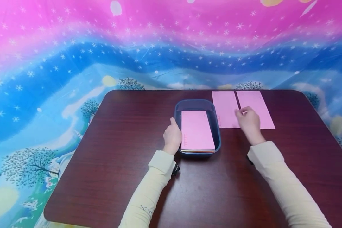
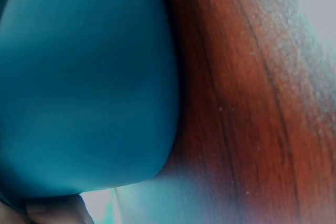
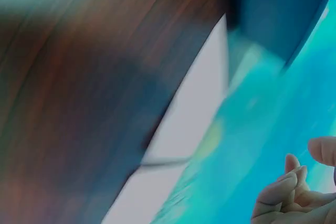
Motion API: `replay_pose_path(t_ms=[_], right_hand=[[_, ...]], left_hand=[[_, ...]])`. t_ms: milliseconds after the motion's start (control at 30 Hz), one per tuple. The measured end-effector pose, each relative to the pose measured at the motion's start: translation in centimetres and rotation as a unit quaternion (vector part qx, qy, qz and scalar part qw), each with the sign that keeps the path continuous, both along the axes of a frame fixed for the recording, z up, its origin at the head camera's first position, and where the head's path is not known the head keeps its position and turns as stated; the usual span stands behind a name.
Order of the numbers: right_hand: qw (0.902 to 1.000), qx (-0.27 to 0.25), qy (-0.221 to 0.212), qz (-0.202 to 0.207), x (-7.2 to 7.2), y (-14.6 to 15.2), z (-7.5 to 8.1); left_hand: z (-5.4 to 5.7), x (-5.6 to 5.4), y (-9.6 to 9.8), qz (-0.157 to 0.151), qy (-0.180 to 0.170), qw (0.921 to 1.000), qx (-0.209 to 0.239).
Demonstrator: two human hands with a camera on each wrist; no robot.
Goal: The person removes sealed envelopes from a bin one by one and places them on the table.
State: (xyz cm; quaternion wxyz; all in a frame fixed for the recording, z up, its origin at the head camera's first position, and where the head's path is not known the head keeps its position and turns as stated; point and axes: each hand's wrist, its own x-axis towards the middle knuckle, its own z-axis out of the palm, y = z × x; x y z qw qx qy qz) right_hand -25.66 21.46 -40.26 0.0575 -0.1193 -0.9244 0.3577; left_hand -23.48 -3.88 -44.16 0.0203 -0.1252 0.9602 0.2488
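Note:
A dark blue plastic container [image 1: 194, 105] stands on the table, holding a stack of envelopes with a pink envelope [image 1: 198, 129] on top. Thin edges of other colours show beneath it. My left hand [image 1: 172, 136] grips the container's left side; in the left wrist view its fingers [image 2: 58, 211] curl at the rim of the blue wall [image 2: 89, 87]. Two more pink envelopes, a left one [image 1: 224, 107] and a right one [image 1: 253, 101], lie side by side just right of the container. Over their gap hovers my right hand [image 1: 249, 122], fingers loosely bent and nothing between thumb and fingers.
The dark wooden table [image 1: 125, 133] has rounded corners. A pink and blue patterned cloth [image 1: 148, 53] hangs behind it and down its sides. The two loose envelopes reach to the table's back edge, a narrow strip of wood between them.

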Motion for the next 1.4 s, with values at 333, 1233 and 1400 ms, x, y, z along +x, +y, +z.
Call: replay_pose_path(t_ms=[333, 1233, 1400], right_hand=[[0.9862, 0.099, 0.002, 0.133, 3.0, -7.6, -0.5], [0.9582, 0.247, 0.003, 0.144, 4.0, -8.5, -1.7], [0.9734, 0.184, -0.013, 0.136, 4.0, -8.1, -1.3]], left_hand=[[-0.2, 0.1, -0.2, 0.001, -0.004, 1.0, -0.004], [-0.1, 0.0, -0.1, -0.008, -0.001, 1.0, -0.005], [-0.2, 0.0, -0.1, -0.006, -0.001, 1.0, 0.0]])
